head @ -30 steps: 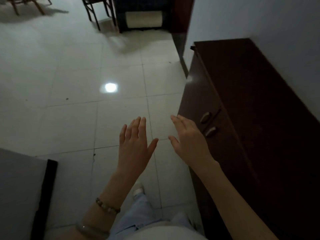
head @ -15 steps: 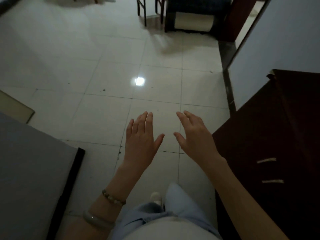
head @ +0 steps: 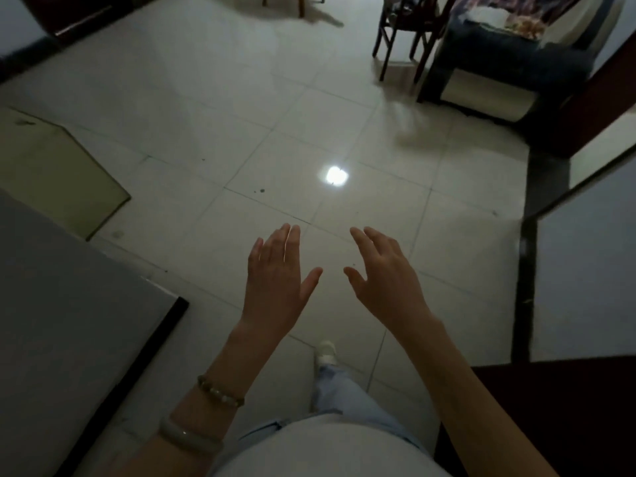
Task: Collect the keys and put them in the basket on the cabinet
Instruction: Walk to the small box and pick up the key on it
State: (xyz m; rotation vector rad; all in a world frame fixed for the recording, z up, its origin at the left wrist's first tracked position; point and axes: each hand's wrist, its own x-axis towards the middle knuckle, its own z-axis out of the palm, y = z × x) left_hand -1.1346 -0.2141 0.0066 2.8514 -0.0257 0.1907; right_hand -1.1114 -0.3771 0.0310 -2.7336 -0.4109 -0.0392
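My left hand (head: 278, 277) and my right hand (head: 382, 273) are held out side by side above the pale tiled floor, palms down, fingers spread, nothing in either. Two bracelets sit on my left wrist. The dark wooden cabinet (head: 557, 418) shows only as a corner at the bottom right, beside my right forearm. No keys and no basket are in view.
A grey surface with a black edge (head: 69, 332) fills the lower left, and a yellowish mat (head: 51, 166) lies beyond it. A wooden chair (head: 406, 32) and a dark armchair (head: 509, 60) stand at the far right. A white wall corner (head: 585, 256) rises right.
The view has swung left, away from the cabinet, which slid from filling the right side to a bottom-right corner. More floor and the far furniture came into view. Both hands stayed open and empty.
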